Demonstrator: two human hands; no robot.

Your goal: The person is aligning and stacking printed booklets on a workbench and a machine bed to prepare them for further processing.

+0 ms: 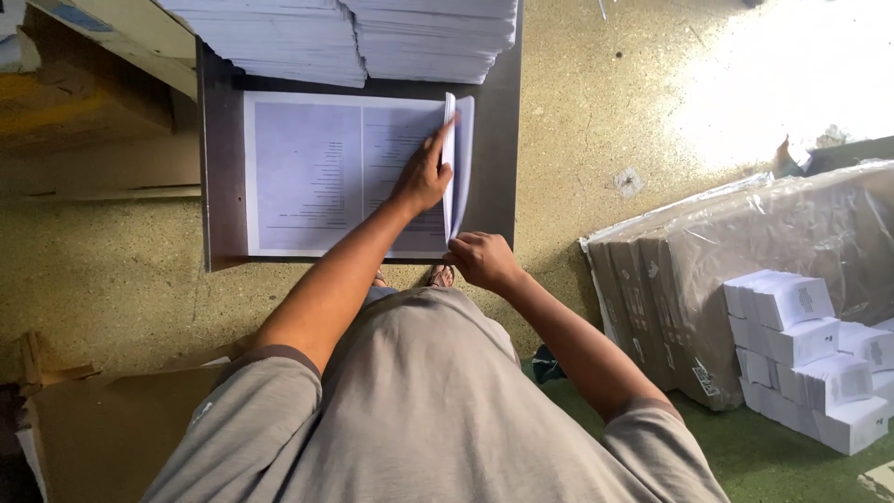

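Printed sheet [307,172]: large, white with grey print in 2 columns, lying flat on a dark table [219,186]; all places below are given from this sheet.

Folded edge [458,158]: the sheet's right portion, lifted upright and curling over toward the left.

Left hand [424,172]: on the sheet's right half, palm down, fingers together and stretched along the raised fold, pressing it; nothing enclosed in the hand.

Right hand [481,259]: at the sheet's lower right corner, fingers curled and pinching the bottom of the raised fold.

Paper stacks [358,37]: 2 tall piles of white sheets, just beyond the sheet's far edge, on the same table.

Wrapped bundle [745,270]: brown packs under clear plastic, well to the right of the sheet, on the floor.

White booklet stacks [810,359]: small bound piles, right of the sheet and nearer the person, against the wrapped bundle.

Cardboard [102,428]: flat brown piece, lower left of the sheet, on the floor.
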